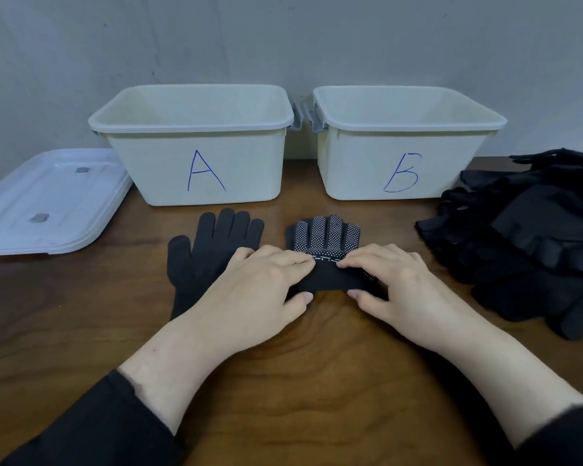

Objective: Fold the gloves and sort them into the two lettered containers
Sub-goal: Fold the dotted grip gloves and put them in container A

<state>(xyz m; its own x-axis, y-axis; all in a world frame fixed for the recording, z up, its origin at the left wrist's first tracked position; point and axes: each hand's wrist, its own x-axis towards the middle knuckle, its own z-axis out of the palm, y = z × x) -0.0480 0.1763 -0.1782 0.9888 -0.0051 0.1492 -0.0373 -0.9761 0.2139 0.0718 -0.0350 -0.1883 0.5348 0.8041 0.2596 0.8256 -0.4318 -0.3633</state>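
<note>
On our wooden table (317,381) by a grey wall (283,35), our left hand (260,290) and right hand (398,287) seemingly pinch the dotted glove's (327,237) folded cuff.

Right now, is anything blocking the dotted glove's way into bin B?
Nothing visible does. Both hands hold the dotted glove just in front of bin B, which is open-topped; the lids lie far left.

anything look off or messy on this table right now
Nothing is damaged or spilled. The one untidy spot is the pile of black gloves at the right edge, a loose overlapping heap. Both hands, left hand and right hand, hold the dotted glove mid-fold; a plain glove lies flat beside it.
</note>
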